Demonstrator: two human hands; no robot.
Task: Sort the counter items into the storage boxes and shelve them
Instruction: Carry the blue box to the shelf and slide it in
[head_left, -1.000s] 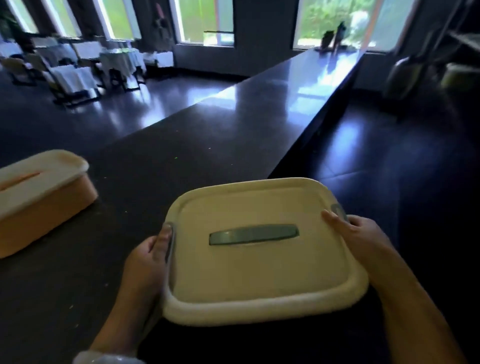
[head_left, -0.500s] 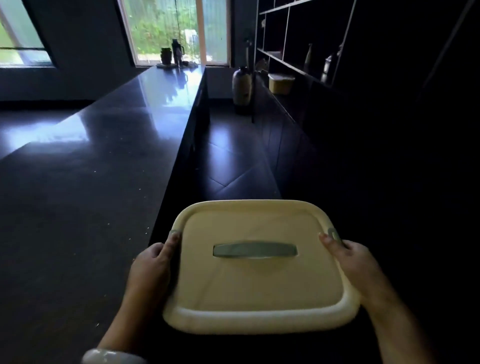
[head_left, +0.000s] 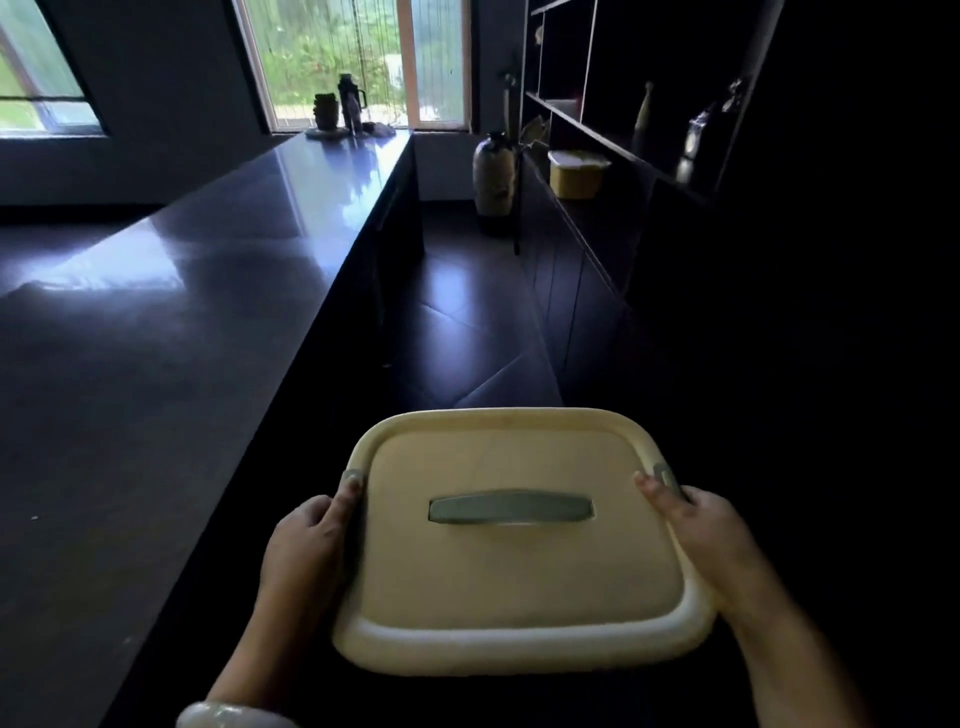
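Left hand (head_left: 306, 551) and right hand (head_left: 711, 535) grip the lidded storage box (head_left: 519, 566) level at 6 o'clock, probably bound for the shelves (head_left: 623, 145) at 1 o'clock.

Storage box (head_left: 519, 540) body hidden under lid; fingers beneath it unseen. Shelf (head_left: 649, 150) items beyond box too dark to ID.

Cream lidded storage box (head_left: 519, 571), grey handle, level, held off counter

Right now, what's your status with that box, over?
Both hands, left and right, grip the lidded cream box by its sides. Carried in the aisle beside the counter. Shelves ahead right; floor path looks open.
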